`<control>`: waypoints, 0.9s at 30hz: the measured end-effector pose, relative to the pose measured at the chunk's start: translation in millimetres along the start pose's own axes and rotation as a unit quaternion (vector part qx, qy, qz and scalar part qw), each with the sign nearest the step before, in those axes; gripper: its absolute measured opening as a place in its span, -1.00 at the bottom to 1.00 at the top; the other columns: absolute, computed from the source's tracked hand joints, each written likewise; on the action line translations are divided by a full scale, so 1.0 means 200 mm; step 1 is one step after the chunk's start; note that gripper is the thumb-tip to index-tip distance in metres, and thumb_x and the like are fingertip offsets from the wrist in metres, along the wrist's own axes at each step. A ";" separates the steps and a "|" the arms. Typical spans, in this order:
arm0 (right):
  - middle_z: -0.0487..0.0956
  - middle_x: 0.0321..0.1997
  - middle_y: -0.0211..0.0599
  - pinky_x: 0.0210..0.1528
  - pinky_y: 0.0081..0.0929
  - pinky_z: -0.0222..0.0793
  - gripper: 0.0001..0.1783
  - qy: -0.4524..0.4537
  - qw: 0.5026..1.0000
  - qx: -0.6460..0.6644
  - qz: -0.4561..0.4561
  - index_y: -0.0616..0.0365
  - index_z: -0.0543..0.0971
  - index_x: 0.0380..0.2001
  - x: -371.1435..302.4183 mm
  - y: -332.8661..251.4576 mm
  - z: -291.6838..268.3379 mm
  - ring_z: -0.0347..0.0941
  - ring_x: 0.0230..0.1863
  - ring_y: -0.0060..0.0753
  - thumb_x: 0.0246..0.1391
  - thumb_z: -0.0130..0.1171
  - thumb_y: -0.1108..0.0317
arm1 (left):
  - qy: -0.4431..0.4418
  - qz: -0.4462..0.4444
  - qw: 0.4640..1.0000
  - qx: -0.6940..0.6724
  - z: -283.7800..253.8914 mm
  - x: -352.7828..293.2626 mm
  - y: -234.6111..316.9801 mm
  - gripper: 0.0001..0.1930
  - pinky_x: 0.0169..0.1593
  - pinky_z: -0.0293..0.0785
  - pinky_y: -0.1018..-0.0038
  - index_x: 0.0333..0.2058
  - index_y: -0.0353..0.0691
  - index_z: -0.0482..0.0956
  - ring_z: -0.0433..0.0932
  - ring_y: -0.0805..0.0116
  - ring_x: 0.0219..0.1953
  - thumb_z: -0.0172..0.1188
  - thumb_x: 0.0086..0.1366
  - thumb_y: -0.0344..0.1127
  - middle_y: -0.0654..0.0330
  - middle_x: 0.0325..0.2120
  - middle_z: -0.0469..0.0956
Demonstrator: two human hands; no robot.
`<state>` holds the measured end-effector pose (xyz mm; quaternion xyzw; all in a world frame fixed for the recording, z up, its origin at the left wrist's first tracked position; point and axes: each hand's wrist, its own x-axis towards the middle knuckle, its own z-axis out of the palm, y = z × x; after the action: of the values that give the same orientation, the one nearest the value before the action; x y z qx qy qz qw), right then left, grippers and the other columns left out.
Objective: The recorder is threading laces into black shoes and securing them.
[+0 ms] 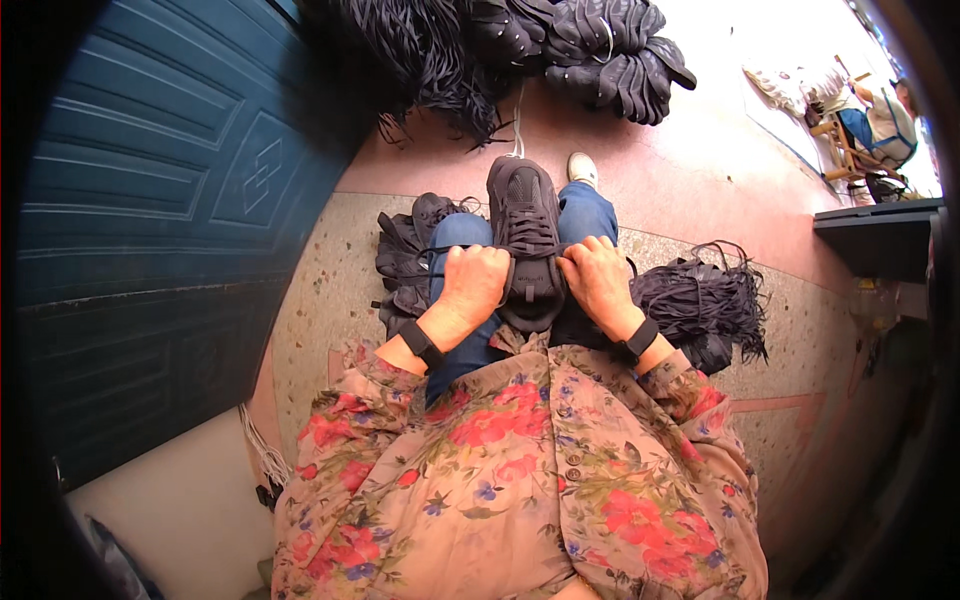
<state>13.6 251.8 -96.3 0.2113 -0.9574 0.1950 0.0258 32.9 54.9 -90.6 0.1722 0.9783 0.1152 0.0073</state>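
A black sneaker upper (523,190) lies lengthwise over my lap, its toe pointing away from me and its tongue and collar nearest my body. Dark shoelace (527,232) runs criss-cross up its front. At the left edge of the collar my left hand (474,287) is closed, with a lace end stretched out from its fingers to the left. My right hand (601,288) mirrors it at the right edge, fingers pinched; the lace inside is mostly hidden by them. Both hands are level, one on each side of the tongue.
Bundles of dark laces (705,300) lie at my right, and more black uppers (405,240) at my left knee. Beyond my feet sit a lace heap (425,55) and stacked uppers (620,70). A blue-green door (150,190) stands left. Another person (885,125) sits far right.
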 end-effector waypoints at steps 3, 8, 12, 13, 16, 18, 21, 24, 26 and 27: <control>0.39 -0.50 -0.34 -0.31 -0.36 0.14 -0.84 0.031 1.000 -0.005 -0.002 0.07 0.49 -0.59 -0.01 -0.02 -0.02 0.29 -0.34 -0.28 -0.16 0.13 0.23 | 0.074 -0.061 0.995 0.006 -0.04 -0.02 0.03 -0.86 -0.36 0.25 0.34 -0.56 -0.20 0.46 0.40 0.25 -0.39 0.11 -0.04 -0.25 0.17 -0.55 0.47; 0.38 -0.52 -0.33 -0.32 -0.39 0.11 -0.82 0.024 0.998 -0.043 -0.045 0.11 0.49 -0.54 -0.01 -0.05 -0.03 0.28 -0.35 -0.29 -0.15 0.11 0.23 | 0.115 -0.089 0.989 -0.026 0.01 -0.08 0.07 -0.79 -0.33 0.21 0.29 -0.48 -0.20 0.48 0.34 0.26 -0.31 0.16 -0.02 -0.19 0.23 -0.53 0.46; 0.41 -0.47 -0.26 -0.32 -0.32 0.18 -0.84 0.022 0.992 0.123 -0.004 0.16 0.51 -0.45 -0.04 0.06 0.05 0.32 -0.34 -0.20 -0.12 0.09 0.31 | 0.129 -0.103 0.980 -0.113 0.05 -0.09 0.05 -0.80 -0.30 0.25 0.31 -0.42 -0.19 0.49 0.34 0.25 -0.29 0.17 -0.04 -0.25 0.26 -0.49 0.46; 0.44 -0.48 -0.21 -0.31 -0.31 0.23 -0.83 0.008 0.984 0.175 0.011 0.20 0.51 -0.41 -0.03 0.10 0.06 0.34 -0.36 -0.15 -0.12 0.08 0.36 | 0.124 -0.102 0.982 -0.104 -0.01 -0.07 0.08 -0.80 -0.26 0.29 0.35 -0.41 -0.21 0.51 0.36 0.22 -0.30 0.18 -0.06 -0.30 0.21 -0.49 0.48; 0.45 -0.52 -0.19 -0.32 -0.33 0.25 -0.82 -0.017 0.971 0.234 0.032 0.23 0.51 -0.41 -0.03 0.13 0.06 0.35 -0.39 -0.13 -0.13 0.10 0.37 | 0.169 -0.038 0.979 -0.111 -0.05 0.02 0.11 -0.82 -0.27 0.29 0.35 -0.45 -0.21 0.50 0.35 0.22 -0.33 0.20 -0.08 -0.31 0.22 -0.53 0.46; 0.46 -0.52 -0.17 -0.32 -0.34 0.26 -0.80 -0.015 0.970 0.241 0.028 0.24 0.49 -0.40 -0.04 0.13 0.07 0.36 -0.39 -0.13 -0.14 0.12 0.38 | 0.163 -0.011 0.981 -0.104 -0.02 0.10 0.13 -0.83 -0.29 0.29 0.35 -0.48 -0.21 0.49 0.36 0.23 -0.35 0.22 -0.11 -0.32 0.22 -0.54 0.44; 0.48 -0.49 -0.16 -0.31 -0.33 0.28 -0.79 -0.026 0.928 0.351 0.123 0.19 0.44 -0.35 -0.03 0.08 0.03 0.40 -0.37 -0.19 -0.15 0.12 0.43 | 0.063 0.042 0.995 -0.064 0.04 0.17 0.10 -0.85 -0.34 0.29 0.34 -0.49 -0.19 0.47 0.37 0.22 -0.36 0.21 -0.11 -0.35 0.16 -0.50 0.45; 0.47 -0.49 -0.20 -0.33 -0.36 0.27 -0.81 0.029 0.979 0.196 -0.056 0.10 0.46 -0.37 -0.03 0.09 0.05 0.40 -0.38 -0.27 -0.17 0.09 0.46 | 0.138 0.053 0.987 -0.065 0.03 0.19 0.08 -0.91 -0.40 0.29 0.31 -0.61 -0.25 0.43 0.35 0.16 -0.41 0.13 -0.12 -0.39 0.13 -0.63 0.41; 0.45 -0.40 -0.28 -0.27 -0.39 0.20 -0.82 -0.026 0.993 0.089 -0.069 0.00 0.48 -0.40 -0.01 0.04 -0.02 0.36 -0.28 -0.36 -0.18 0.04 0.43 | 0.146 0.042 0.985 -0.079 0.01 0.19 0.04 -0.91 -0.41 0.31 0.34 -0.62 -0.26 0.42 0.37 0.18 -0.44 0.14 -0.11 -0.41 0.12 -0.63 0.42; 0.43 -0.36 -0.32 -0.23 -0.39 0.16 -0.81 -0.055 0.994 0.012 -0.099 -0.03 0.48 -0.39 0.01 0.02 -0.05 0.33 -0.23 -0.38 -0.18 0.01 0.40 | 0.154 0.030 0.983 -0.097 0.01 0.19 0.02 -0.91 -0.42 0.33 0.36 -0.64 -0.28 0.41 0.39 0.19 -0.47 0.14 -0.10 -0.43 0.11 -0.63 0.43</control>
<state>9.9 258.1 -87.3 0.3157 -0.9293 0.1913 -0.0099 -1.7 70.8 -90.3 0.1796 0.9463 0.2351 -0.1304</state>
